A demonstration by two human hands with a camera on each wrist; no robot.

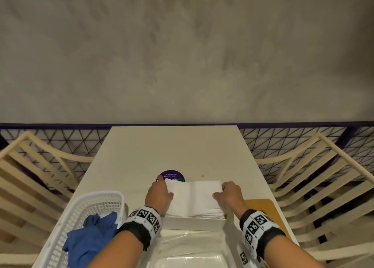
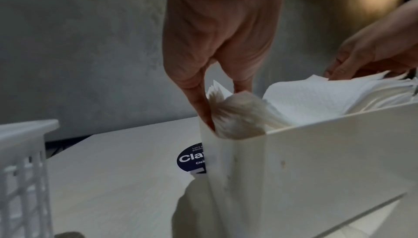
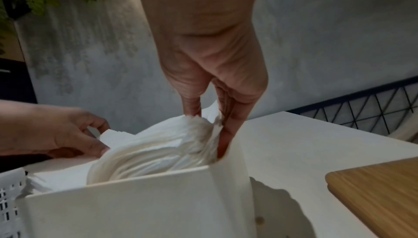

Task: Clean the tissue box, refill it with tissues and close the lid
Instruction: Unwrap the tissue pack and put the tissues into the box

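Note:
A white tissue box [image 1: 190, 223] [image 2: 328, 161] [image 3: 135, 202] stands open on the table, with a thick stack of white tissues [image 1: 194, 196] [image 2: 316, 95] [image 3: 158, 145] partly inside it. My left hand [image 1: 159, 194] [image 2: 217, 88] grips the stack's left end, fingers pushed down between tissues and box wall. At the right end my right hand [image 1: 228, 194] [image 3: 210, 116] grips the stack the same way. The tissues bulge above the rim. A wooden lid [image 1: 263, 209] [image 3: 380, 193] lies flat right of the box.
A white plastic basket [image 1: 66, 227] holding a blue cloth [image 1: 89, 239] sits at the left. Clear plastic wrapping [image 1: 192, 249] lies in front of the box. A round purple sticker [image 1: 172, 175] is behind it. Slatted chairs [image 1: 30, 176] flank the table.

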